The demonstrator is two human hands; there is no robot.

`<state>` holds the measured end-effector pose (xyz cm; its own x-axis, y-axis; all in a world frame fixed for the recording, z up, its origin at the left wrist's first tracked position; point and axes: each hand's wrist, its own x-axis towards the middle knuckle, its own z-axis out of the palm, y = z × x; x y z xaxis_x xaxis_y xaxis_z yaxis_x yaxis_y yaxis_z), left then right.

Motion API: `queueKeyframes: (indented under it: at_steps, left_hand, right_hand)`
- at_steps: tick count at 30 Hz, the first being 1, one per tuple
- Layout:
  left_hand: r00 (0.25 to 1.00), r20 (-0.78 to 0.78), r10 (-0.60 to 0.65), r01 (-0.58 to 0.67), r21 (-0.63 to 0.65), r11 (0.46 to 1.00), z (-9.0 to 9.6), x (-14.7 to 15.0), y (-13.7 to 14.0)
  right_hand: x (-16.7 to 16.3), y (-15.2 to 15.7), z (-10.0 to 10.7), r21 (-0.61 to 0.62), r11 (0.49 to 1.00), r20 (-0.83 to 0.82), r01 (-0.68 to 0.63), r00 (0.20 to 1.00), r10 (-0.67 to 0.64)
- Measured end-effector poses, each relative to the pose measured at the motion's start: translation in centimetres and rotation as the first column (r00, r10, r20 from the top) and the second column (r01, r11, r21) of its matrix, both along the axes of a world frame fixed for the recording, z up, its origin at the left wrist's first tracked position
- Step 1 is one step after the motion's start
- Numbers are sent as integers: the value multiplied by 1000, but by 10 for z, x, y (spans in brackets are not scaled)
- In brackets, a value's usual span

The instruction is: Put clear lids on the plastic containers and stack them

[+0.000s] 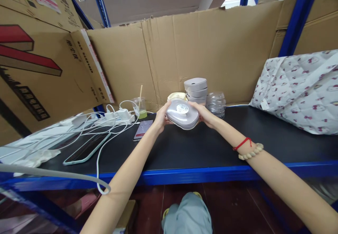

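1 grey container point(186, 118) is gripped at its sides by the left hand point(160, 117) and right hand point(205, 114), over the black shelf point(224, 142). Checking seems in hand; next, an even 2-handed hold seems called for. Behind, at least 3 grey pieces point(196, 84) are stacked; 2 phones point(88, 150) and 1 cup point(143, 114) are set leftward.
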<state>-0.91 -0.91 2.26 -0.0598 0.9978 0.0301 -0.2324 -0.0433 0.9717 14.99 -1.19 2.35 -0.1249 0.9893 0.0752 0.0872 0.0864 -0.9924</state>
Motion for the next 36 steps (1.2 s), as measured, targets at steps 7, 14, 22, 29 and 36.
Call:
queueKeyframes:
  at_steps: [7,14,22,29,36]
  left_hand:
    - [998,31,-56,56,13,998,-5,-1,5]
    - [986,44,-162,164,-48,985,-6,-2,3]
    - [940,187,-284,300,-63,952,2,0,-4]
    - [925,258,-278,256,117,960,2,3,-6]
    - [950,277,-141,137,32,990,2,-8,-2]
  right_hand:
    - [-1,-2,4,-101,994,-25,52,998,-55]
    - [3,-2,4,-173,985,-133,-8,991,-15]
    - [9,-3,7,-202,978,-209,-60,978,17]
    - [20,16,6,288,944,-215,158,972,-97]
    - [73,30,14,472,123,-491,873,377,-786]
